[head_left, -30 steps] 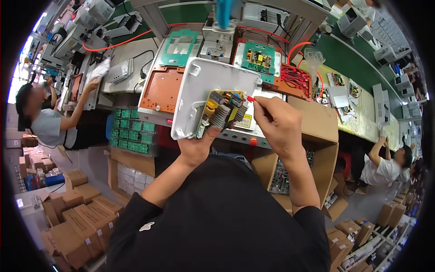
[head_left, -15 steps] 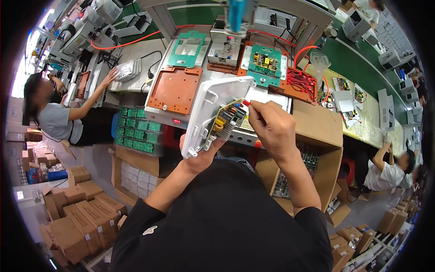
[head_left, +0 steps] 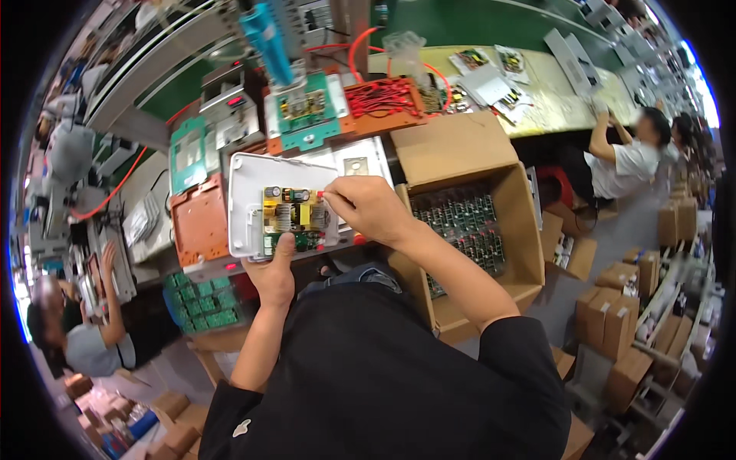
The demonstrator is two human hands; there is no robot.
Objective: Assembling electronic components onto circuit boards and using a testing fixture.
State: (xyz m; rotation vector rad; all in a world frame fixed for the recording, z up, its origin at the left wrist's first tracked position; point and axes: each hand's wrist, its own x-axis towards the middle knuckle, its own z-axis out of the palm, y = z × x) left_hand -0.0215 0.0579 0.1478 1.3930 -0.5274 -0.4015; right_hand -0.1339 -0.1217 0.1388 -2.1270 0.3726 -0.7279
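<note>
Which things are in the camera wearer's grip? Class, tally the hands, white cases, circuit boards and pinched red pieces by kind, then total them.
Hands: 2, left hand and right hand
White case: 1
Circuit board: 1
Red piece: 1
Total: 5

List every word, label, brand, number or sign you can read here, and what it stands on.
None can be read.
Lower red display, below the orange tray: too small and blurred.
Upper red display, on the metal unit: too blurred.
Circuit board in the white housing: any marking is too small.
White patch on the black shirt: no legible lettering.
</note>
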